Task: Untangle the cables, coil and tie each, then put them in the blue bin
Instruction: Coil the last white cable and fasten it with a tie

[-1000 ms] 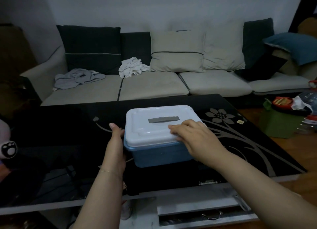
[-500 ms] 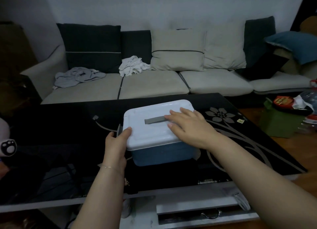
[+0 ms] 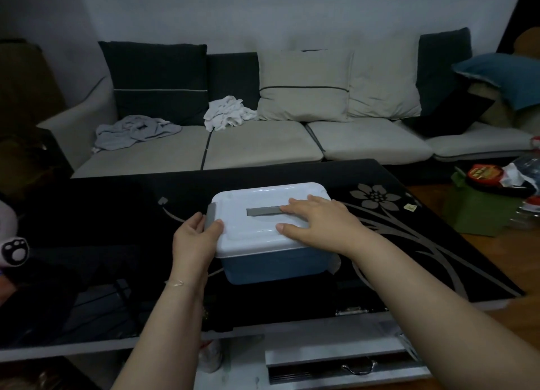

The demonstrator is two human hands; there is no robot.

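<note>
The left hand (image 3: 196,234) has come up from the side of the blue bin (image 3: 274,265) to its left end, where thumb and fingers now pinch the grey latch (image 3: 211,218) at the edge of the white lid (image 3: 263,214). The right hand (image 3: 318,223) has slid from the near corner further onto the lid and now lies flat on top, fingers straight, fingertips at the grey handle strip (image 3: 264,211), holding nothing, only pressing down.

The bin stands on the black glass coffee table (image 3: 117,214), toward its middle, just left of the flower pattern (image 3: 375,195) printed on the glass. Its lid is on. No cables are in sight anywhere on the table, so I would judge they are already inside and the person is fastening the lid, or else working the catch to open it; from here I cannot tell which.

Behind the table runs a sofa (image 3: 257,147) with a crumpled grey garment (image 3: 134,131) and a white cloth (image 3: 226,112) lying on its seat.

If this is the closing, one hand bearing down while the other snaps the latch is the sensible way, and the far-side catch would want the same.
</note>
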